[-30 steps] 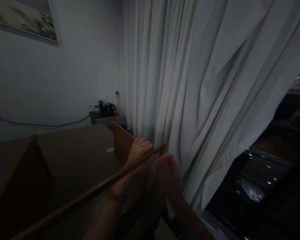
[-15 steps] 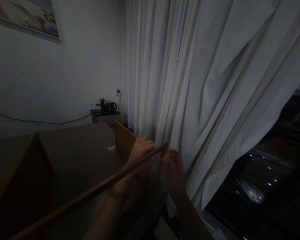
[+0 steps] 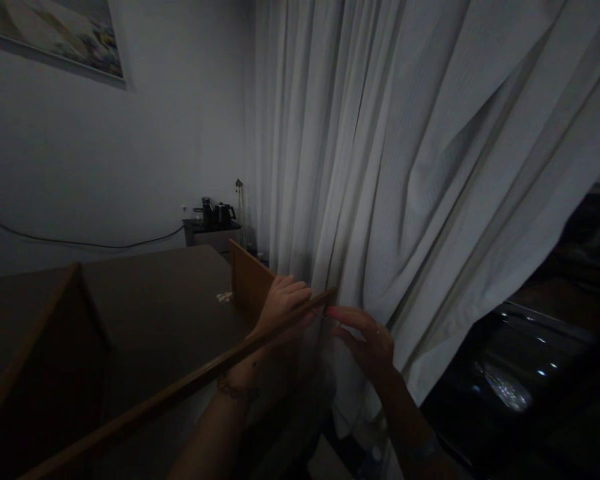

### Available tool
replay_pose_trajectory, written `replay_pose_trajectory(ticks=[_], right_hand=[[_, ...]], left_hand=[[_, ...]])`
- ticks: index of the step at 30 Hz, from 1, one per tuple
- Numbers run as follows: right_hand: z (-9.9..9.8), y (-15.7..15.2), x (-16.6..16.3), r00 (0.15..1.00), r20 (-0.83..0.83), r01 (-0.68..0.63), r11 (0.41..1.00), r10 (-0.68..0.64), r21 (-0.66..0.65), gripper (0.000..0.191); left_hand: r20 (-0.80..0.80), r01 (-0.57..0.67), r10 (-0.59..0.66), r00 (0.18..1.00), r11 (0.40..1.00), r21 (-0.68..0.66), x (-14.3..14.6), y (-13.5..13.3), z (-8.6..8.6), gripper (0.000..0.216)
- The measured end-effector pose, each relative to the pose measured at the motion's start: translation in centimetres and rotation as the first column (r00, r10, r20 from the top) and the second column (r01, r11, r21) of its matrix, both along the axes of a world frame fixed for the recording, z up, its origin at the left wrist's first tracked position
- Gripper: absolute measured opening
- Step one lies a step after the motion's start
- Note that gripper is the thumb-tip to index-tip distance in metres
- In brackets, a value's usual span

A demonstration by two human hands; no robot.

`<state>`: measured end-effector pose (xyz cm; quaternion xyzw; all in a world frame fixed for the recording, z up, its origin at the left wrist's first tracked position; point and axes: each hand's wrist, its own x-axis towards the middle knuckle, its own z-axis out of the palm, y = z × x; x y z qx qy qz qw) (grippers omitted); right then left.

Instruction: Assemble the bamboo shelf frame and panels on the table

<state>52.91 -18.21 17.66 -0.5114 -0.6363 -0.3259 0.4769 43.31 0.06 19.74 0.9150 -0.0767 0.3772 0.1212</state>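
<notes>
A long wooden board [image 3: 220,363] runs on edge from the lower left towards the curtain and joins other wooden panels. My left hand [image 3: 285,300] is closed over its far part, the fingers wrapped across the top edge. My right hand [image 3: 367,337] is at the board's far end, thumb and forefinger close together in a loose pinch. Between those fingertips is a thin metal hex key, only faintly visible in the dim light. An upright wooden panel [image 3: 250,277] stands just beyond my left hand, and another panel [image 3: 45,347] rises at the left.
The wooden piece rests on a wide brown surface [image 3: 170,287] with a small pale scrap [image 3: 224,297] on it. A pale curtain [image 3: 380,167] hangs close on the right. A black kettle [image 3: 223,213] stands on a cabinet in the back corner. A cable [image 3: 95,245] runs along the wall.
My right hand has swung outward to the right and turned, its fingers now stretched towards the board's end. The hex key, plainer before, is mostly hidden. My left hand keeps its place.
</notes>
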Motion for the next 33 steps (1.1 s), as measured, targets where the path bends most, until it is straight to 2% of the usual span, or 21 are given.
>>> replay_pose_trajectory(ticks=[4,8,12,13,17,20,22,25,27,29,31,33], right_hand=[[0.3,-0.4,0.6,0.993,0.116,0.023,0.999,-0.018,-0.040,0.041],[0.3,-0.4,0.5,0.982,0.165,0.089,0.996,-0.088,0.000,0.027],[0.5,-0.3,-0.2,0.960,0.172,0.217,0.975,-0.221,0.041,0.005],[0.5,-0.3,-0.6,0.958,0.153,0.241,0.970,-0.244,0.037,0.008],[0.2,0.0,-2.5,0.960,-0.069,0.271,0.962,-0.272,-0.030,0.025],[-0.4,0.3,-3.9,0.906,-0.322,0.246,0.961,-0.275,-0.129,0.037],[-0.7,0.6,-4.6,0.843,-0.488,0.150,0.970,-0.226,-0.189,0.040],[-0.9,1.0,-5.1,0.711,-0.694,-0.041,0.979,-0.113,-0.202,0.042],[-1.0,1.2,-5.2,0.648,-0.759,-0.115,0.977,-0.064,-0.181,0.043],[-1.0,1.3,-5.2,0.636,-0.771,-0.145,0.975,-0.040,-0.170,0.044],[-0.8,1.3,-5.0,0.662,-0.749,-0.136,0.976,-0.036,-0.168,0.043],[-0.7,1.3,-4.8,0.715,-0.697,-0.073,0.985,-0.057,-0.156,0.039]], left_hand=[[0.026,-0.005,0.005,1.000,1.000,-0.002,-0.1,-0.1,0.1,0.026],[0.047,0.012,-0.011,0.999,1.000,-0.004,0.0,-0.1,0.0,0.024],[0.023,0.002,-0.002,1.000,1.000,-0.005,-0.1,-0.1,0.1,0.023],[0.015,-0.003,0.003,1.000,1.000,-0.007,-0.1,-0.2,0.1,0.023],[0.018,0.002,-0.002,1.000,1.000,-0.006,-0.1,-0.2,0.1,0.025],[0.033,0.001,-0.001,0.999,1.000,0.001,0.0,-0.1,-0.1,0.022],[0.025,-0.005,0.005,1.000,1.000,-0.003,-0.2,-0.2,0.0,0.022],[-0.005,-0.006,0.006,1.000,1.000,-0.023,-0.6,-0.4,0.4,0.024],[-0.023,-0.008,0.008,1.000,1.000,-0.030,-0.9,-0.6,0.8,0.025],[-0.031,-0.015,0.014,0.999,1.000,-0.025,-1.1,-0.6,0.9,0.025],[-0.036,-0.009,0.008,0.999,1.000,-0.012,-1.0,-0.6,0.9,0.026],[-0.039,0.010,-0.011,0.999,1.000,-0.011,-0.9,-0.4,0.8,0.027]])
